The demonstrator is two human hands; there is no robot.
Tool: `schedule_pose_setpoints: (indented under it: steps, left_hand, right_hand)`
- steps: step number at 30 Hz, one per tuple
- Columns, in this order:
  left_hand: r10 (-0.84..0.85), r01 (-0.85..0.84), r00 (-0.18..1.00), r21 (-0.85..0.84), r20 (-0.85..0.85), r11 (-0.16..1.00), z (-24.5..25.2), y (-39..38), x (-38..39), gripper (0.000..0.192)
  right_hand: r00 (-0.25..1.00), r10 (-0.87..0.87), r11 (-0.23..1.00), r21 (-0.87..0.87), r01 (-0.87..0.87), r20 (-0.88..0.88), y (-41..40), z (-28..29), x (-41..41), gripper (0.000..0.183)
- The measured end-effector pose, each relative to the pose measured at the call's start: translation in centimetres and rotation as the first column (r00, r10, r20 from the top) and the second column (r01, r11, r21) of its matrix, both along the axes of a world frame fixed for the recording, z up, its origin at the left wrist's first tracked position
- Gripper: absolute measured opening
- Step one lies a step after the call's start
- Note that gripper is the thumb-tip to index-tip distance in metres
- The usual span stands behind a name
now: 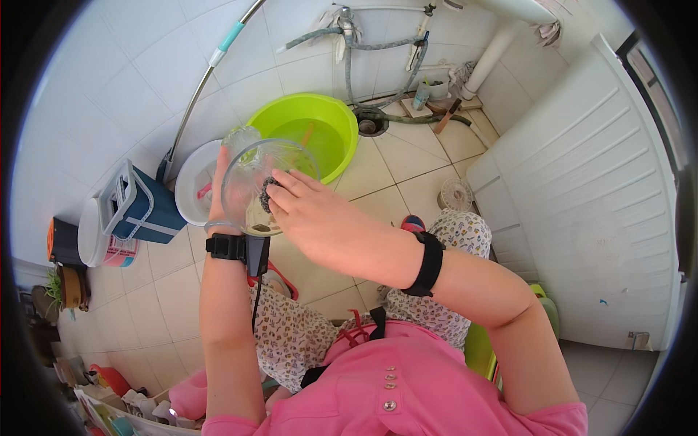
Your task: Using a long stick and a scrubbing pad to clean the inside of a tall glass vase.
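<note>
A clear glass vase or jar (246, 155) with a round open mouth lies tilted in front of me, its wide rim towards me. My left hand (219, 191) supports it from its left side, and part of that hand shows only through the clear wall. My right hand (305, 210) presses a dark metal scouring pad (267, 195) at the vessel's mouth, with the fingertips over the pad. Behind it stands a lime-green plastic basin (341, 122) holding water and a light stick-like thing.
A white basin (188, 201), a blue mop bucket (158, 218) and a lidded tub (90, 234) stand at the left. A mop pole (193, 95) leans on the wall. A floor drain (373, 124) with hoses lies beyond; a white panel (589, 191) stands at the right.
</note>
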State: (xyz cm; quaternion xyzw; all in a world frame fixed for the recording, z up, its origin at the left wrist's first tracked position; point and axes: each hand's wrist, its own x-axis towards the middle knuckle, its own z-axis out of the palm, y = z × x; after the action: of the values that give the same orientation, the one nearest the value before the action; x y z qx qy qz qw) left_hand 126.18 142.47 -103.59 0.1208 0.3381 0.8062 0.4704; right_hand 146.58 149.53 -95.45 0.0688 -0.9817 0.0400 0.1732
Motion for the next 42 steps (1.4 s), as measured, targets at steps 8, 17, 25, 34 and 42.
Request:
schedule_pose_setpoints:
  steps: [8,17,25,34,42]
  left_hand:
    - [0.124,-0.072,0.964,-0.214,0.237,0.974,2.1,2.2,1.4,0.052]
    - [0.063,-0.039,0.978,-0.122,0.200,0.992,-1.3,2.7,-0.6,0.055]
    - [0.179,-0.165,0.968,-0.094,0.178,0.982,-1.1,3.4,0.9,0.056]
    - [0.224,-0.204,0.961,-0.131,0.162,0.970,0.1,2.9,0.3,0.057]
    - [0.211,-0.186,0.961,-0.146,0.177,0.972,0.3,2.7,-0.4,0.059]
  right_hand:
    - [1.000,-0.006,0.982,-0.191,0.008,0.011,0.8,-3.2,-0.8,0.033]
    - [0.995,-0.095,0.986,-0.138,0.094,-0.001,0.7,-4.8,-2.1,0.033]
    - [0.965,-0.196,0.608,-0.750,0.259,0.174,1.3,-3.5,-3.1,0.026]
    - [0.990,-0.093,0.981,-0.177,0.074,-0.102,1.9,-4.3,-0.1,0.039]
    - [0.988,-0.069,0.982,-0.182,0.042,-0.141,2.3,-3.3,0.9,0.043]
